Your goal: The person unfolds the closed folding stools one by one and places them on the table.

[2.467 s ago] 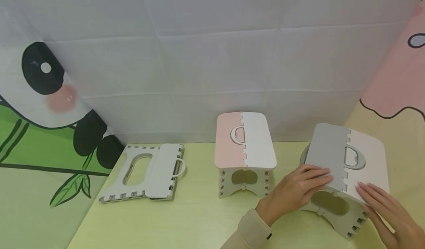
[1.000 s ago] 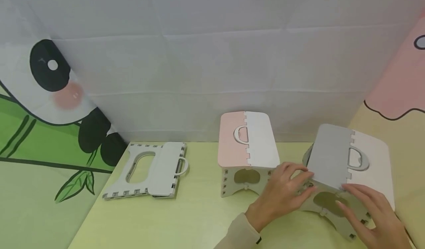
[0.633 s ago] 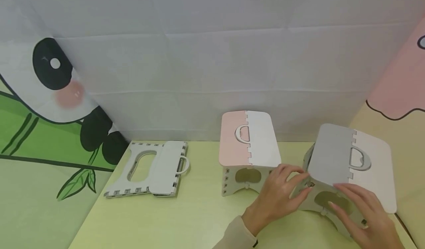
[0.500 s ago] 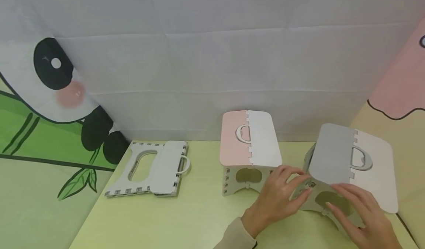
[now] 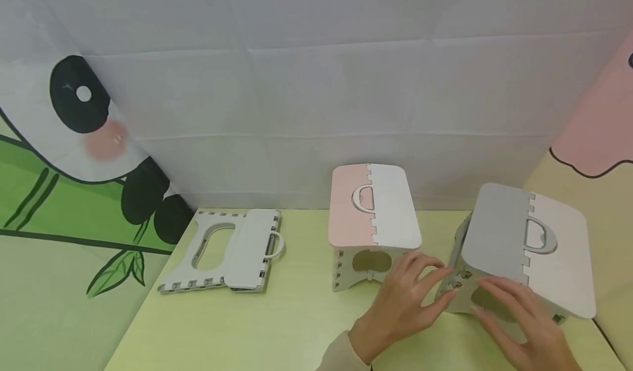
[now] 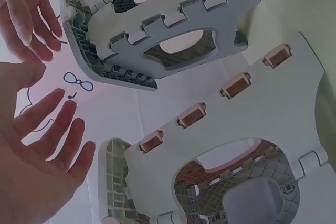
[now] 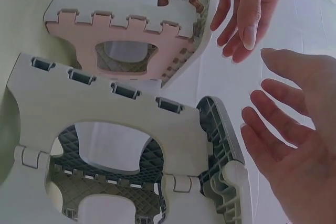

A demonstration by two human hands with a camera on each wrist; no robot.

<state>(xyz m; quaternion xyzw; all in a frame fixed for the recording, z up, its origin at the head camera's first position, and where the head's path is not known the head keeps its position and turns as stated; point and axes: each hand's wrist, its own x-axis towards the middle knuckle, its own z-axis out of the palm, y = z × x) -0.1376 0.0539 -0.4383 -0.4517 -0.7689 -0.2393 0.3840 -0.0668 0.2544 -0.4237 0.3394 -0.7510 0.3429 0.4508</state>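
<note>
An unfolded step stool with a grey and pale pink top stands at the right in the head view, its grey handle on the top. My left hand is between this stool and a pink-and-white step stool in the middle. Its fingers are loosely bent and hold nothing. In front of the grey stool is my right hand, fingers loosely spread. Both wrist views show the left hand and the right hand apart from the stools' legs, with nothing between their fingers.
At the left of the pale green table lies a folded white step stool, its handle pointing right. A white cloth backdrop hangs behind. Cartoon-printed cloth covers the left side, and another print the right.
Both hands have come off the top of the grey and pale pink stool. The right hand has moved left and toward me, and the left hand has drawn back slightly left. The stools appear unmoved.
</note>
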